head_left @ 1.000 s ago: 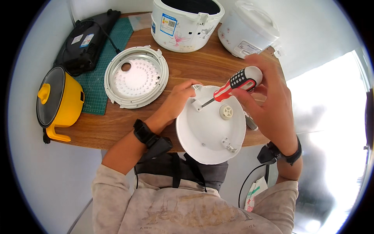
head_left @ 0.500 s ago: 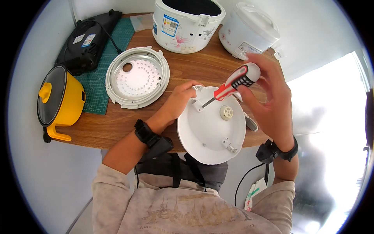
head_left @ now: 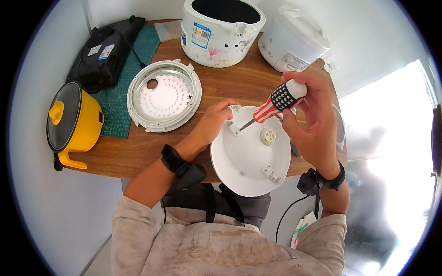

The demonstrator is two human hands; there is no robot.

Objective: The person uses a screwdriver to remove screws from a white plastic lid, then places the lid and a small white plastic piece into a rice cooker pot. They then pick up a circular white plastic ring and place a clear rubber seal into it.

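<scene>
My left hand [head_left: 212, 123] grips the upper left rim of a white rice cooker lid shell [head_left: 230, 168], tilted with its hollow inside showing. My right hand [head_left: 313, 124] is closed round the striped, star-patterned handle of a screwdriver [head_left: 276, 103]. Its shaft slants down to the left, and the tip meets a small white bracket [head_left: 235, 129] near the lid shell's top edge. Whether a screw sits under the tip is too small to tell. A round cream valve piece [head_left: 268, 135] and a small hinge-like fitting [head_left: 271, 174] are also on the lid shell's inside.
Left of my hands lies a round metal inner lid [head_left: 164, 96]. Behind stand an open rice cooker body [head_left: 218, 41] and a closed white rice cooker [head_left: 294, 39]. A yellow pot [head_left: 83, 122] and a black appliance [head_left: 103, 57] are on the left, by a green cutting mat [head_left: 115, 117].
The screwdriver handle has turned in my right hand, bringing the star pattern round to face up. My right fingers have shifted along with it. My left hand keeps its hold on the lid shell.
</scene>
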